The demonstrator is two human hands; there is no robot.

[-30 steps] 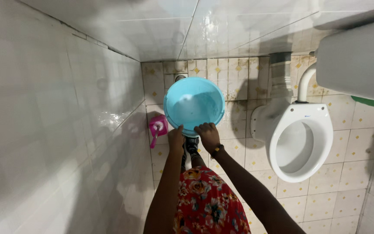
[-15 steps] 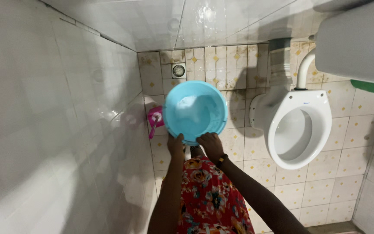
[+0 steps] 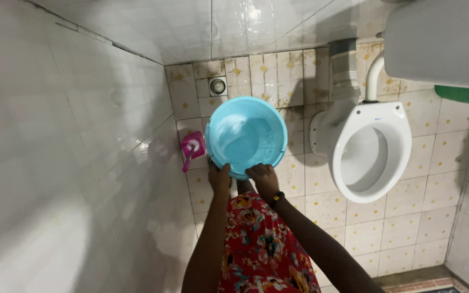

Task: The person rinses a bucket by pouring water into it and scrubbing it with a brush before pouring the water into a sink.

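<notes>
Both hands hold a blue basin over a tiled bathroom floor.

The white toilet (image 3: 373,149) stands just right of the blue basin (image 3: 246,135), which is held tilted above the floor (image 3: 408,233) with water inside; the left hand (image 3: 220,179) and right hand (image 3: 264,179) each pinch its near rim; a wet grip could slip and spill it; a pink brush holder (image 3: 192,145) sits beside the wall, a drain (image 3: 217,86) beyond.
</notes>
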